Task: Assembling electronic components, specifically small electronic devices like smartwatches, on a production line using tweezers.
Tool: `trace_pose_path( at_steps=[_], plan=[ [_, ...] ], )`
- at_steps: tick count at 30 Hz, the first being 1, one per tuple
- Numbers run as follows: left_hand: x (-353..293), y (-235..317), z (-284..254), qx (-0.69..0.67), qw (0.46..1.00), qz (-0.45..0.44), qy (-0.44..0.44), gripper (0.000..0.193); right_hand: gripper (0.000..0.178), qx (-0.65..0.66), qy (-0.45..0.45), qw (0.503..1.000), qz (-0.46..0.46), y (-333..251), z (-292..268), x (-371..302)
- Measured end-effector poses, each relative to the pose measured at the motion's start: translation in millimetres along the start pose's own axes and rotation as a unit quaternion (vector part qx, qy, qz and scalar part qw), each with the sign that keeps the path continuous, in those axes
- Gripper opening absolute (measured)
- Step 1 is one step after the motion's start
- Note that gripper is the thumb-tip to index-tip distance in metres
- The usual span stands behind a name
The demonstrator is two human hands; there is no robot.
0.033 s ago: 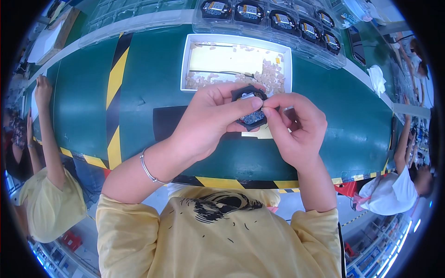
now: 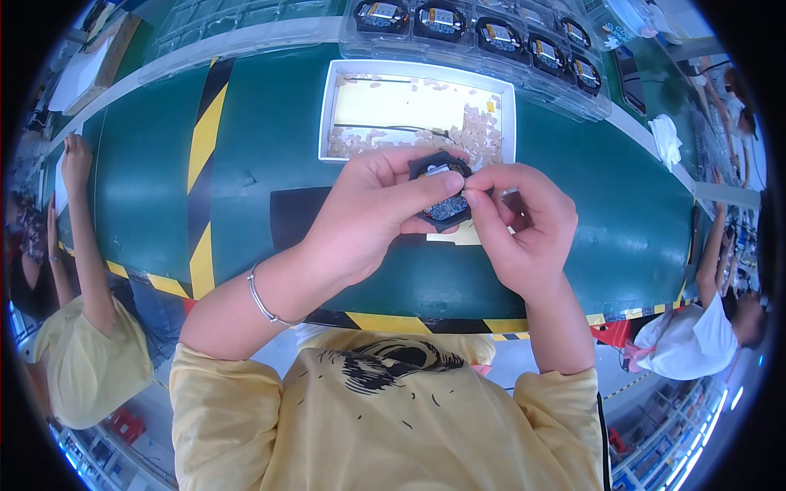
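Observation:
My left hand (image 2: 364, 209) holds a black watch-like electronic module (image 2: 446, 209) above the green table, its thumb lying across the top. A circuit board and a silvery part show inside the module's dark, angular housing. At the module's right edge, my right hand (image 2: 530, 233) has thumb and forefinger pinched together; what they grip is too small to make out. Something greyish shows among its curled fingers. Just beyond my hands stands a shallow white box (image 2: 327, 114) with many small pale pieces (image 2: 481, 135) scattered in it.
Clear plastic trays (image 2: 356, 45) with several similar modules stand at the far side. A black mat (image 2: 293, 217) and yellow paper (image 2: 468, 236) lie under my hands. Striped tape (image 2: 209, 139) crosses the green table (image 2: 139, 188). Co-workers sit at left (image 2: 94, 352) and right (image 2: 692, 340).

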State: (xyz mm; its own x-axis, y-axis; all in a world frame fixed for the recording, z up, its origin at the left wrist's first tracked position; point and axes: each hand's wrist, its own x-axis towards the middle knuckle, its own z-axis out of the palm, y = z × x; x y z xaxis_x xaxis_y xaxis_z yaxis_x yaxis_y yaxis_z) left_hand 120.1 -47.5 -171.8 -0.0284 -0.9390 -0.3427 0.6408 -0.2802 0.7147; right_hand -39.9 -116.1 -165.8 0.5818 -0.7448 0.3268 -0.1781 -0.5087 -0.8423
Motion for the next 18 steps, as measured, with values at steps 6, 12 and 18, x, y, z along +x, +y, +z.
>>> trace_pose_path(
  at_steps=[6, 12, 18],
  plan=[
    [-1.8, -0.3, 4.1, -0.033, 0.999, -0.005, 0.009, 0.026, 0.014, 0.009, -0.007, 1.000, 0.008, -0.9, 1.9, 0.3],
    [-2.5, 0.8, 2.6, -0.028, 0.999, -0.017, -0.003, 0.028, 0.014, 0.015, -0.034, 0.999, 0.014, -3.1, -0.6, 2.9],
    [-2.5, 0.6, 3.3, -0.026, 0.999, -0.027, -0.022, 0.029, 0.015, 0.025, -0.015, 0.999, 0.033, -1.1, -0.8, 1.4]
  ],
)
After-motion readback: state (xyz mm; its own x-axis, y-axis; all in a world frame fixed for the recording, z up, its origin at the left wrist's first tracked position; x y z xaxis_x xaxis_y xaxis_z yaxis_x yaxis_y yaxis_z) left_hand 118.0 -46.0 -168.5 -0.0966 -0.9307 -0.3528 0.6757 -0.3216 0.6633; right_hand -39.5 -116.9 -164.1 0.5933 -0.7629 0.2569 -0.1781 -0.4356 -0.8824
